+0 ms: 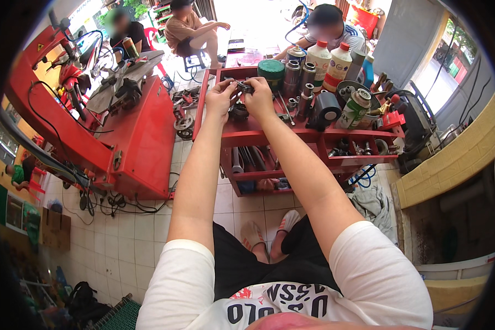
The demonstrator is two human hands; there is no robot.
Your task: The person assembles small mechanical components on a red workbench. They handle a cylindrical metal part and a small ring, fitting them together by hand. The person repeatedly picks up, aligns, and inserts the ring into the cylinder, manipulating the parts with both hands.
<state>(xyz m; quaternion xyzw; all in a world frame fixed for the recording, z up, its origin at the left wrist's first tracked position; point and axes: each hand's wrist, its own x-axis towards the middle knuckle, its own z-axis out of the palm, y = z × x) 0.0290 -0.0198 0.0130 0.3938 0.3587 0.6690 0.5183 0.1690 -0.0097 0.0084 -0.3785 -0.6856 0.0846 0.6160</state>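
Glossy red painted metal cart (247, 136); dark greasy metal part (244, 86).

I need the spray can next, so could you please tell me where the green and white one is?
In the head view, the green and white spray can lies tilted on the red cart's top shelf, right of both hands, beside the black roll.

Bottles (335, 63), metal cylinders (300, 74) and a green tin (271, 69) crowd the red worktop (247, 135) behind and right; open strip along its near edge.
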